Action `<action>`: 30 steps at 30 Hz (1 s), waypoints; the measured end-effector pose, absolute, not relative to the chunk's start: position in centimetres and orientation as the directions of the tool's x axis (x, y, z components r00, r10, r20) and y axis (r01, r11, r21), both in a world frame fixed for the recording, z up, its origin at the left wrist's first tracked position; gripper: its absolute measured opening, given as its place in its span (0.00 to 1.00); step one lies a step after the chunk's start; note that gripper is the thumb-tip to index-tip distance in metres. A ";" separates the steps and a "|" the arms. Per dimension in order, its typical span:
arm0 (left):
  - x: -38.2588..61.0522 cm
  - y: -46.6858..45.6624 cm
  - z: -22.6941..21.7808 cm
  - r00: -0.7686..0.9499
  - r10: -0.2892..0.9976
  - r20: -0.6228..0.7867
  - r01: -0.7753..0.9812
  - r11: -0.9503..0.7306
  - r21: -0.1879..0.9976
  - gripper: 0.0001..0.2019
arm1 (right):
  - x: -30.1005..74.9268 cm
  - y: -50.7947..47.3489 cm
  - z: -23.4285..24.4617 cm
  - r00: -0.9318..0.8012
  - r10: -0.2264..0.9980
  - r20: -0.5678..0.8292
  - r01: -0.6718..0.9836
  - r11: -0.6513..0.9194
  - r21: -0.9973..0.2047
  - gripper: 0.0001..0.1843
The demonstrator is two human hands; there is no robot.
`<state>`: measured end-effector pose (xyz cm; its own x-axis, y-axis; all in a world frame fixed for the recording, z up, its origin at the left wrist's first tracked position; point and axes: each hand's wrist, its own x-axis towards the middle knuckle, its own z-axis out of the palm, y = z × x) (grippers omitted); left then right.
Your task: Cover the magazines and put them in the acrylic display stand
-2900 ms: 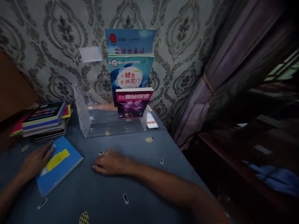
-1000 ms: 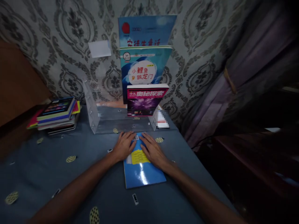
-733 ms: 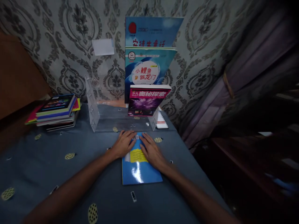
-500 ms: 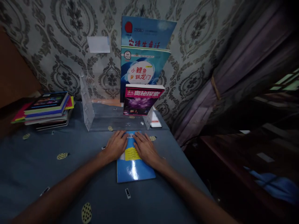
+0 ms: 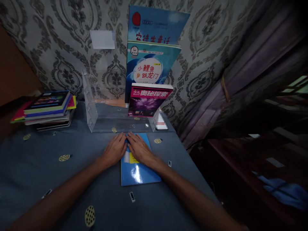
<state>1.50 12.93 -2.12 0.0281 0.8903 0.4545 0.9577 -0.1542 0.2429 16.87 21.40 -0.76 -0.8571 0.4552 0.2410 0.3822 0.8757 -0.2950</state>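
A blue book (image 5: pixel 141 176) with a yellow patch lies flat on the cloth-covered table. My left hand (image 5: pixel 115 147) rests at its upper left edge, fingers stretched forward. Across the book's upper left part lies my right hand (image 5: pixel 139 148), palm down with fingers extended, covering some of the yellow patch. The fingertips of both hands meet near the book's far left corner. Just beyond them stands a clear tiered rack (image 5: pixel 92 120). On its right side, a pink and purple book (image 5: pixel 146 102) stands in front of a teal book (image 5: pixel 154 53) and a taller blue book (image 5: pixel 158 25).
To the left is a stack of books (image 5: pixel 49 110). A phone-like object (image 5: pixel 161 123), partly pixelated, lies behind the rack's right end. Patterned wallpaper (image 5: pixel 72 19) rises behind the table, and a tied curtain (image 5: pixel 216 99) hangs at the right. The table's right edge slopes past my right arm.
My right hand has slid left across the blue book to meet my left hand, uncovering the book's upper right part. The view has shifted slightly.
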 end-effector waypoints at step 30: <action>1.3 12.8 -1.7 0.113 0.896 0.430 0.967 -0.198 0.158 0.20 | 20.8 23.2 -1.3 -0.751 0.603 0.269 0.472 0.775 -0.420 0.25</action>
<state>1.29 12.75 -1.74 0.1129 0.8960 0.4295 0.9675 -0.1976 0.1578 20.75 23.24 -1.30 -0.7506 0.6034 0.2693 0.4723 0.7749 -0.4200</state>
